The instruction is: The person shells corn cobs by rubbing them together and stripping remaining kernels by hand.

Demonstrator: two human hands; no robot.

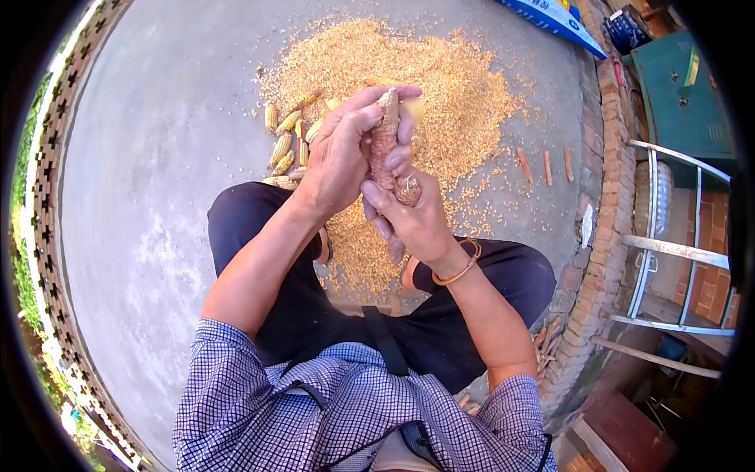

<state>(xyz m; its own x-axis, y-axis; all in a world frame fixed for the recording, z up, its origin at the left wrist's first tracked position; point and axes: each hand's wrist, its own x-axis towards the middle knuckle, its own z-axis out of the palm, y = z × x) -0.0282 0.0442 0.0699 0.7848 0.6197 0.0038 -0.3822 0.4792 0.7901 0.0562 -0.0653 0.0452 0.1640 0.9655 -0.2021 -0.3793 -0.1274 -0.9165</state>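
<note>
Both hands meet over the pile of loose yellow kernels (456, 94). My left hand (338, 157) is wrapped round a reddish, bare corn cob (384, 145), its thumb near the cob's pale upper tip. Just below and to the right, my right hand (421, 216) closes round another cob (407, 190), whose round end shows beside the first one. A reddish cob part sticks out beneath the right hand; which cob it belongs to I cannot tell. Several ears of corn with kernels (282, 149) lie on the concrete left of the pile.
Three bare cobs (547, 167) lie right of the pile. A brick edge (612, 157) runs down the right side, with a metal frame (674, 248) and a green cabinet (680, 94) beyond. A blue sack (554, 17) is at the top. My bent knees flank the kernels.
</note>
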